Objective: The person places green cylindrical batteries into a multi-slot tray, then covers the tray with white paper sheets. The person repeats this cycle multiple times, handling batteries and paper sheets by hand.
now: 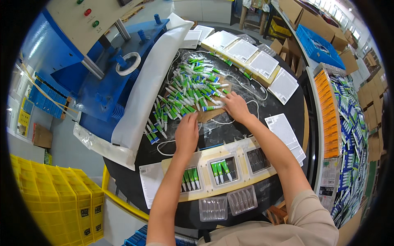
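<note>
A heap of small green, white and blue squeeze tubes (186, 88) is spread over the middle of a round black table. At its near edge is my left hand (186, 133), fingers drawn together; what they hold, if anything, is hidden. My right hand (237, 106) is closed at the heap's right edge on the end of a squeeze tube (212, 108). Close in front of me lies a cream tray-like fixture (209, 187) with three framed openings. Tubes stand side by side in its left and middle openings; the right opening holds a clear blister with no tubes visible.
Two clear blister trays (213, 209) lie at the near edge. White printed cards (285, 133) lie to the right, and a second fixture (242, 55) with cards is at the back. A blue press machine (106, 94) stands left, above yellow crates (57, 197). Filled packs (349, 143) lie far right.
</note>
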`<state>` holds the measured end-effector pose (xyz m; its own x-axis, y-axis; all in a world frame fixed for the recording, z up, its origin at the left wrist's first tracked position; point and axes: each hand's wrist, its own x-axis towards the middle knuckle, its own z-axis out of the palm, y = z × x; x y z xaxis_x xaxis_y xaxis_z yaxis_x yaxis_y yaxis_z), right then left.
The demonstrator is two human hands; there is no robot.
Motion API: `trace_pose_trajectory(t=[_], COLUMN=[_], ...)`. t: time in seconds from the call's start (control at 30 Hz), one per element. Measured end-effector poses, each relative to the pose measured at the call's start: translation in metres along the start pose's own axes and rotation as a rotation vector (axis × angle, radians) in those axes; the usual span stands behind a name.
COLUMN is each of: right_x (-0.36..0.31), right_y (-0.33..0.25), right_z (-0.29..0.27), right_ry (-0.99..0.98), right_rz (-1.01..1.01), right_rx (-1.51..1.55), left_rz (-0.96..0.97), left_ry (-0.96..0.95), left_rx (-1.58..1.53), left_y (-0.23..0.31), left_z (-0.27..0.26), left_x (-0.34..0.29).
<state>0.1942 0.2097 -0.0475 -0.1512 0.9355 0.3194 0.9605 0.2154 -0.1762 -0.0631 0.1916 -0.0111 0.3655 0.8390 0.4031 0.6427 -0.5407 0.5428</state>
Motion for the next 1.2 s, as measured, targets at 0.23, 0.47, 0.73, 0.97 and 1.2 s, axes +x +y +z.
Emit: trace_pose_trajectory(t=[0.23, 0.47, 0.73, 0.97, 1.2], right_x=[-0.053, -0.170, -0.233, -0.223, -0.218], right_y=[0.014, -0.037, -0.101, -0.126, -0.141], right_z=[-0.059, -0.111, -0.117, -0.094, -0.062], right_ry=[0.084, 0.149, 0.255, 0.297, 0.354], right_rz=[0.440, 0.827, 0.700, 0.262, 0.105], right_rx=[0.657, 1.303, 0.944, 0.525, 0.248], left_rz=[0.375, 0.168, 0.322, 0.218, 0.216], left_ry=[-0.421, -0.257, 0.037, 0.009, -0.213], left_rx=[0.274, -0.096, 0.034, 0.163, 0.160], left_y=[0.003, 0.029, 0.117, 0.115, 0.101], left_z=[0.073, 0.042, 0.013, 0.024, 0.008], left_x=[0.070, 0.029, -0.142, -0.170, -0.186])
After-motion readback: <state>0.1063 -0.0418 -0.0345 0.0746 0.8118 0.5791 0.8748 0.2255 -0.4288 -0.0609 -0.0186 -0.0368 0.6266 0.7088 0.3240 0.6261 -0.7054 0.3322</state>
